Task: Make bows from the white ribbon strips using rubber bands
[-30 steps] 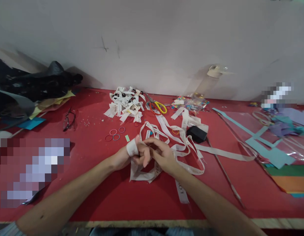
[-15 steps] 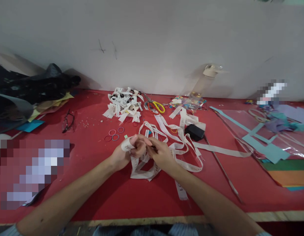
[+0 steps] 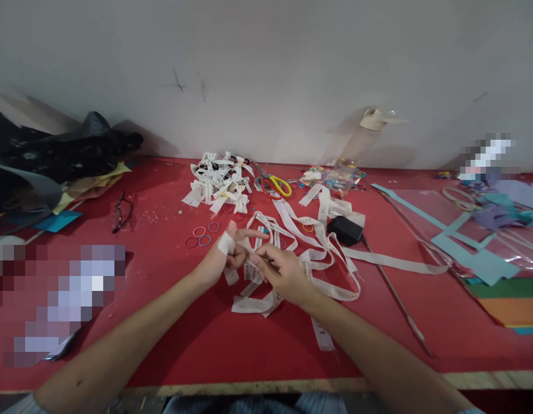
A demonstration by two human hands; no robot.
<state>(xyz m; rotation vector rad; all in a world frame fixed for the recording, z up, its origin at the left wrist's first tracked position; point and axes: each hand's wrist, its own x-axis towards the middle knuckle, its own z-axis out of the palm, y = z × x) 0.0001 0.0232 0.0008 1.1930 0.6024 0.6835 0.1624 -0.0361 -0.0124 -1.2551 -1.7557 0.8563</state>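
Note:
White printed ribbon (image 3: 322,261) lies in loose loops at the middle of the red table. My left hand (image 3: 225,259) has ribbon across its thumb side, with its index finger stretched out and the other fingers curled on the ribbon. Close beside it, my right hand (image 3: 283,273) pinches the ribbon between thumb and index finger. Ribbon hangs below both hands. Several coloured elastic bands (image 3: 204,241) lie just left of my left hand. Behind the hands is a pile of tied ribbon pieces (image 3: 218,184).
Scissors (image 3: 280,186) lie beyond the hands, and a black block (image 3: 345,230) sits on the right. A bottle (image 3: 363,135) leans at the wall. Glasses (image 3: 122,213) and a dark bag (image 3: 89,144) are left; a thin rod (image 3: 398,299) and coloured sheets (image 3: 503,302) are right.
My left index finger has stretched out to the right, and my hands have opened slightly apart. The ribbon under them has shifted. The view has moved slightly.

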